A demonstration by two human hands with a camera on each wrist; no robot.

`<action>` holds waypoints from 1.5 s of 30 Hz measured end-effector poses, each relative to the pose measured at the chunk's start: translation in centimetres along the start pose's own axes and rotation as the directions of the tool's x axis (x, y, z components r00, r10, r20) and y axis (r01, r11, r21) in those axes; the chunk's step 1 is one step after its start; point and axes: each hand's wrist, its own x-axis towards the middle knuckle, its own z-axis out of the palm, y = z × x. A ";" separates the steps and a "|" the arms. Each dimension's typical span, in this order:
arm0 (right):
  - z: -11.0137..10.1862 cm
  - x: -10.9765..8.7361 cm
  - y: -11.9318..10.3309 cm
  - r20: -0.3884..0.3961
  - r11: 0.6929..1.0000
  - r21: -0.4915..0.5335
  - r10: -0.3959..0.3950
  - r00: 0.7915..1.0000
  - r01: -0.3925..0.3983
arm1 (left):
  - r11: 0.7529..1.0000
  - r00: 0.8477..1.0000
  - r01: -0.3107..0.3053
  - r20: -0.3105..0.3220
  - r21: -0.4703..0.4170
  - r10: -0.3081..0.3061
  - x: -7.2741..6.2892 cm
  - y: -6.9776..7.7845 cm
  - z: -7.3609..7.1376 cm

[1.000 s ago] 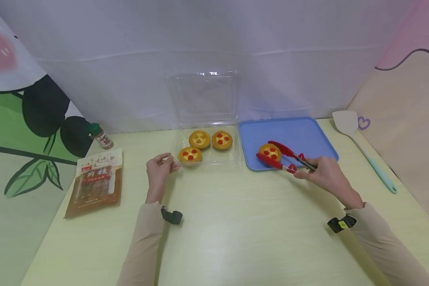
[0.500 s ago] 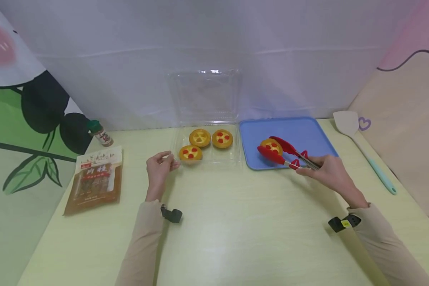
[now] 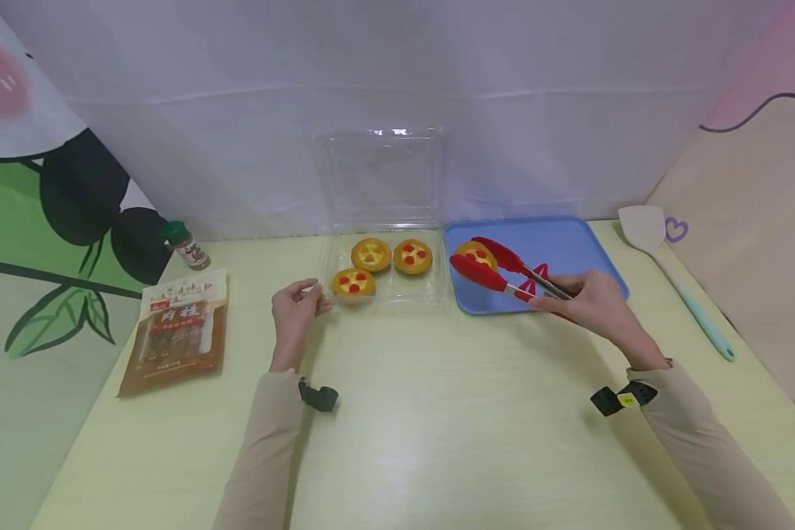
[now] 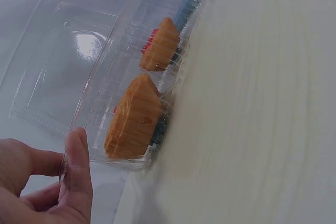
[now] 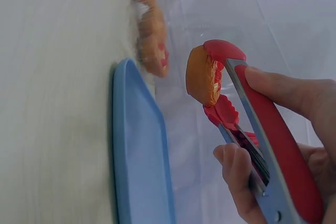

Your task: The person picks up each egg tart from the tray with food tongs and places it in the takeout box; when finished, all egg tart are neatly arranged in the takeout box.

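My left hand pinches the left front edge of a clear plastic clamshell box, whose lid stands raised at the back. Inside the box lie an egg tart with a plain yellow top and two red-dotted tarts, one at the right and one in front. In my right hand are red-tipped metal tongs, squeezed round another red-dotted tart. The right wrist view shows this held tart raised above the blue tray, with the tongs' tips on both its sides.
The blue tray sits right beside the box. Further right lies a spatula with a pale green handle. On the left are a brown food packet and a green-capped spice bottle. A white cloth hangs behind the table.
My right hand has closed the tongs on the tart, lifted it off the tray and carried it left towards the box. The left hand has stayed at the box's edge.
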 end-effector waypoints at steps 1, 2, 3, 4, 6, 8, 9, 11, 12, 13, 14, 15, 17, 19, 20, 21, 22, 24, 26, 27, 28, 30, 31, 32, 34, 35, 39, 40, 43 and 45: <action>0.1 0.2 -0.3 0.004 1.000 0.003 -0.002 1.000 0.002 | 1.000 1.000 0.003 0.000 -0.001 -0.003 0.0 0.0 0.0; 0.2 0.3 -0.6 0.009 1.000 0.004 -0.003 1.000 0.003 | 1.000 1.000 0.006 -0.001 -0.003 -0.006 0.0 0.0 0.0; 0.3 0.5 -1.0 0.013 1.000 0.004 -0.004 1.000 0.004 | 1.000 1.000 0.009 0.000 -0.008 -0.009 0.1 0.0 0.0; 0.4 0.6 -1.3 0.017 1.000 0.001 -0.003 1.000 0.003 | 1.000 1.000 0.011 0.000 -0.009 -0.011 0.1 0.0 0.1; 0.7 1.0 -1.9 0.033 1.000 -0.001 -0.002 0.999 0.002 | 1.000 1.000 0.011 0.000 -0.009 -0.011 0.1 0.0 0.1; 1.0 1.4 -2.5 0.047 1.000 -0.003 -0.003 0.999 0.003 | 1.000 1.000 0.011 -0.003 -0.011 -0.011 0.1 0.1 0.1; 1.2 1.6 -2.8 0.054 1.000 0.000 -0.005 0.999 0.005 | 1.000 1.000 0.010 -0.004 -0.011 -0.010 0.1 0.1 0.2; 1.6 2.2 -3.2 0.071 1.000 0.003 -0.010 0.997 0.009 | 1.000 1.000 0.010 -0.005 -0.011 -0.010 0.1 0.1 0.2; 1.9 2.4 -3.5 0.081 1.000 0.004 -0.013 0.997 0.012 | 1.000 1.000 0.009 -0.005 -0.016 -0.009 0.1 0.2 0.2; 2.1 2.7 -3.6 0.091 1.000 0.013 -0.015 0.996 0.014 | 1.000 1.000 0.008 -0.004 -0.019 -0.008 0.1 0.2 0.2; 2.3 3.0 -3.8 0.101 1.000 0.024 -0.017 0.995 0.014 | 1.000 1.000 0.007 -0.001 -0.021 -0.007 0.1 0.2 0.2; 2.5 3.3 -4.0 0.113 0.999 0.031 -0.017 0.993 0.014 | 1.000 1.000 0.007 0.001 -0.023 -0.007 0.1 0.1 0.2; 3.0 3.8 -4.2 0.134 0.999 0.042 -0.015 0.991 0.010 | 1.000 1.000 0.008 0.007 -0.027 -0.007 0.1 0.1 0.2; 3.5 4.3 -4.5 0.151 0.999 0.053 -0.006 0.989 -0.002 | 1.000 1.000 0.010 0.010 -0.024 -0.010 0.1 -0.1 0.2; 3.7 4.5 -4.6 0.159 0.998 0.055 -0.002 0.987 -0.007 | 1.000 1.000 0.012 0.011 -0.024 -0.012 0.1 -0.1 0.2; 4.0 4.8 -4.8 0.170 0.998 0.058 0.000 0.986 -0.010 | 1.000 1.000 0.013 0.011 -0.023 -0.013 0.1 -0.1 0.2; 4.2 5.0 -4.9 0.177 0.998 0.059 0.004 0.984 -0.015 | 1.000 1.000 0.012 0.010 -0.022 -0.011 0.1 -0.2 0.2; 4.5 5.5 -5.4 0.196 0.997 0.067 0.014 0.980 -0.027 | 1.000 1.000 0.011 0.010 -0.023 -0.011 0.1 -0.2 0.2; 4.8 6.1 -5.8 0.219 0.997 0.074 0.019 0.976 -0.036 | 1.000 1.000 0.013 0.009 -0.025 -0.013 0.1 -0.2 0.2; 5.0 6.3 -6.1 0.229 0.996 0.077 0.021 0.973 -0.039 | 1.000 1.000 0.014 0.010 -0.025 -0.014 0.1 -0.2 0.2; 5.1 6.5 -6.3 0.239 0.996 0.077 0.022 0.971 -0.042 | 1.000 1.000 0.015 0.010 -0.025 -0.014 0.0 -0.2 0.2; 5.3 6.9 -6.6 0.261 0.996 0.076 0.019 0.965 -0.041 | 0.999 1.000 0.014 0.011 -0.031 -0.014 0.0 -0.2 0.2; 5.4 7.1 -6.7 0.271 0.997 0.071 0.015 0.963 -0.036 | 0.999 1.000 0.012 0.011 -0.033 -0.012 -0.1 -0.2 0.3; 5.5 7.3 -6.9 0.275 0.997 0.071 0.014 0.961 -0.034 | 0.999 1.000 0.008 0.011 -0.038 -0.007 -0.1 -0.2 0.3; 5.6 7.5 -7.1 0.282 0.998 0.063 0.010 0.959 -0.029 | 0.999 1.000 -0.001 0.010 -0.044 0.001 -0.1 -0.1 0.3; 5.7 7.6 -7.2 0.283 0.998 0.057 0.008 0.959 -0.025 | 0.999 1.000 -0.005 0.011 -0.048 0.005 -0.1 -0.1 0.3; 5.7 7.8 -7.6 0.273 1.000 0.021 -0.023 0.962 0.018 | 0.999 1.000 -0.013 0.012 -0.044 0.014 -0.2 0.0 0.2; 5.7 7.8 -7.6 0.272 0.999 0.014 -0.035 0.962 0.033 | 0.999 1.000 -0.014 0.013 -0.043 0.014 -0.2 0.1 0.2; 5.5 7.7 -7.8 0.267 0.997 0.002 -0.072 0.961 0.074 | 0.999 1.000 -0.012 0.015 -0.039 0.013 -0.1 0.1 0.1; 5.4 7.7 -8.0 0.268 0.996 -0.007 -0.085 0.960 0.091 | 0.999 1.000 -0.014 0.015 -0.042 0.014 0.0 0.2 0.0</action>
